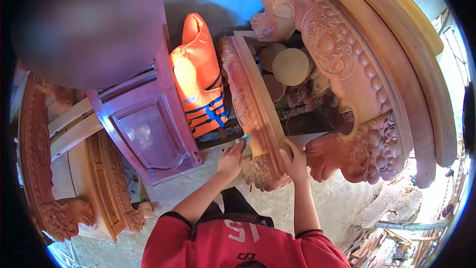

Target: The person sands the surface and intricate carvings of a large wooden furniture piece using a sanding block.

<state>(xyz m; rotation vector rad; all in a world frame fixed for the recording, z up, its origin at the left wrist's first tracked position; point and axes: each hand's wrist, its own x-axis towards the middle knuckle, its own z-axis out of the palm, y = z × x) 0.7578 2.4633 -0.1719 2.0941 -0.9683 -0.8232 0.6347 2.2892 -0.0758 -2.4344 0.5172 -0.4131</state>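
Observation:
A carved wooden furniture rail [258, 119] lies lengthwise before me, with floral relief along its left side and smooth moulding on its right. My left hand [231, 161] is closed on a small blue-green piece of sandpaper [246, 138], pressed against the carved side near the rail's close end. Part of that piece is hidden by the fingers, so its kind is not fully certain. My right hand [296, 161] grips the rail's right edge, thumb on the near side and fingers over the moulding.
An orange life vest [198, 79] with blue straps lies left of the rail, beside a glossy reddish wooden panel [146, 129]. A large carved curved frame [347, 69] stands at right. Round wooden discs [290, 67] sit behind the rail. Wood scraps [391, 240] litter the lower right floor.

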